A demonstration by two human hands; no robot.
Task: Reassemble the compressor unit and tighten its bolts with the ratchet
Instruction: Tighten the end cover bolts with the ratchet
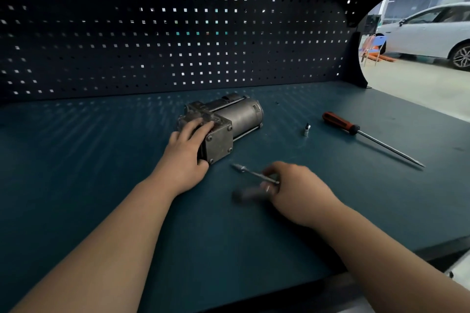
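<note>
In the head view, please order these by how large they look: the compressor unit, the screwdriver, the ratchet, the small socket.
1. compressor unit: bulkiest.
2. screwdriver: about as long, but thin.
3. ratchet: blurred and partly hidden in the right hand, so its place below the screwdriver is unsure.
4. small socket: clearly smallest.

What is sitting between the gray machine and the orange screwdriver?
A small silver socket stands there, between the compressor and the screwdriver, touching neither. The head view shows it.
</note>
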